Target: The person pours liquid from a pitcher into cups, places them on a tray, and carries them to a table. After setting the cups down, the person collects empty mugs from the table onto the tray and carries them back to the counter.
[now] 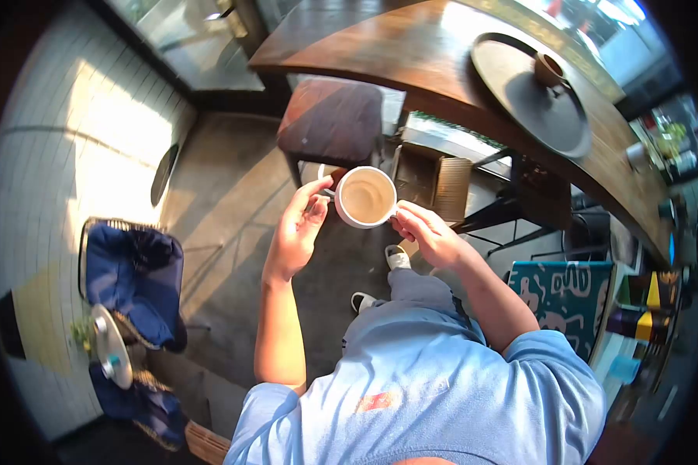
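Observation:
A white cup (pixel 366 198) is in the middle of the view, its mouth facing up, with pale marks inside. My right hand (pixel 430 234) grips it by the handle at the cup's lower right. Just left of the cup is my left hand (pixel 298 231), its thumb and fingers apart and the fingertips close to the rim. I cannot tell whether they touch it. A thin white curved shape shows behind these fingertips, too small to make out.
Ahead stands a long wooden table (pixel 349 46) with a round dark tray (pixel 512 97) holding a brown cup (pixel 549 70). A dark stool (pixel 329 120) and a cardboard box (pixel 417 178) are below. Blue chairs (pixel 136 271) and a small round table (pixel 110 341) stand left.

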A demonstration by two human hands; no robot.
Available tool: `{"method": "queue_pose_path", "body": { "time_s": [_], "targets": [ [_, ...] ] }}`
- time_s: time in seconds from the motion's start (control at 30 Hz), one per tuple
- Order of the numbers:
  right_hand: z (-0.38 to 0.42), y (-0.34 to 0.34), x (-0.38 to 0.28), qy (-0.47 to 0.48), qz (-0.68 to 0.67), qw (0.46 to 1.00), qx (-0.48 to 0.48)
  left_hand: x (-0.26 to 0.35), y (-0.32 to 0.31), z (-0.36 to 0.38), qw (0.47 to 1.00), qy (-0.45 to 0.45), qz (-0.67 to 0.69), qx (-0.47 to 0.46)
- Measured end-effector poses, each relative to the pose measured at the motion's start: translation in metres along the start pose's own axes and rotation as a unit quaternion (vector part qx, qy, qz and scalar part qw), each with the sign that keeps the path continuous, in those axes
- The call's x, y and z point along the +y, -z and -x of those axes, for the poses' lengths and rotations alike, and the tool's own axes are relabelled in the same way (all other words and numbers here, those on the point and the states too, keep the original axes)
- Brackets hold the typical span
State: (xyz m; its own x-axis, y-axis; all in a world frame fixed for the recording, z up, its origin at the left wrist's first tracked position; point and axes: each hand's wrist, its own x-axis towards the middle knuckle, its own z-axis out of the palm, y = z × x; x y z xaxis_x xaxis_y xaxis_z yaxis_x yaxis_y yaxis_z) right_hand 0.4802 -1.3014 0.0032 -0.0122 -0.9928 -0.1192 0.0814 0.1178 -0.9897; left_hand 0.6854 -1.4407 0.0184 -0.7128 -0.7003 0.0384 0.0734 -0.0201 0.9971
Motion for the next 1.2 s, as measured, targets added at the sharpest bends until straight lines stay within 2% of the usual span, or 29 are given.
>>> {"method": "queue_pose_path", "body": {
  "time_s": [0.07,0.17,0.27,0.33,0.4,0.47,0.53,0.57,0.6,0.67,0.7,0.77,0.83,0.93,1.03,1.1,1.2],
  "targets": [
    [0.018,0.014,-0.022,0.036,0.013,0.998,0.049,0.009,-0.025,-0.027,0.994,-0.083,-0.003,-0.076],
    [0.04,0.042,-0.046,0.031,0.003,0.993,0.109,0.007,-0.062,-0.06,0.988,-0.07,0.031,-0.134],
    [0.049,0.081,-0.07,0.059,0.126,0.98,0.141,0.029,-0.099,-0.088,0.986,-0.07,-0.044,-0.142],
    [0.048,0.109,-0.083,0.084,0.114,0.976,0.167,0.036,-0.123,-0.12,0.976,-0.129,-0.103,-0.145],
    [0.041,0.149,-0.093,0.099,0.121,0.972,0.177,0.046,-0.151,-0.156,0.975,-0.128,-0.095,-0.154],
    [0.033,0.185,-0.114,0.056,0.151,0.967,0.195,0.057,-0.181,-0.191,0.975,-0.139,-0.077,-0.158],
    [0.018,0.221,-0.124,0.062,0.218,0.948,0.222,0.061,-0.201,-0.228,0.975,-0.128,-0.081,-0.161],
    [0.008,0.237,-0.125,0.064,0.216,0.948,0.225,0.059,-0.211,-0.245,0.973,-0.154,-0.102,-0.134],
    [-0.004,0.252,-0.124,0.051,0.229,0.943,0.234,0.057,-0.216,-0.264,0.971,-0.152,-0.141,-0.118],
    [-0.019,0.267,-0.126,0.019,0.278,0.928,0.247,0.05,-0.221,-0.293,0.977,-0.086,-0.17,-0.092],
    [-0.024,0.271,-0.126,0.018,0.3,0.92,0.253,0.048,-0.223,-0.304,0.976,-0.088,-0.172,-0.099],
    [-0.028,0.274,-0.123,0.005,0.312,0.915,0.257,0.039,-0.225,-0.314,0.982,-0.045,-0.174,-0.054],
    [-0.029,0.278,-0.128,-0.044,0.314,0.922,0.224,0.036,-0.23,-0.313,0.98,-0.03,-0.189,-0.058],
    [-0.038,0.285,-0.115,-0.044,0.348,0.908,0.228,0.032,-0.238,-0.319,0.976,-0.032,-0.211,-0.039],
    [-0.045,0.289,-0.11,-0.032,0.33,0.908,0.255,0.031,-0.239,-0.322,0.968,0.004,-0.249,-0.038],
    [-0.042,0.289,-0.118,-0.072,0.298,0.916,0.259,0.03,-0.237,-0.321,0.968,-0.009,-0.246,-0.052],
    [-0.041,0.287,-0.107,-0.055,0.253,0.919,0.299,0.029,-0.234,-0.311,0.973,-0.037,-0.217,-0.064]
  ]
}}
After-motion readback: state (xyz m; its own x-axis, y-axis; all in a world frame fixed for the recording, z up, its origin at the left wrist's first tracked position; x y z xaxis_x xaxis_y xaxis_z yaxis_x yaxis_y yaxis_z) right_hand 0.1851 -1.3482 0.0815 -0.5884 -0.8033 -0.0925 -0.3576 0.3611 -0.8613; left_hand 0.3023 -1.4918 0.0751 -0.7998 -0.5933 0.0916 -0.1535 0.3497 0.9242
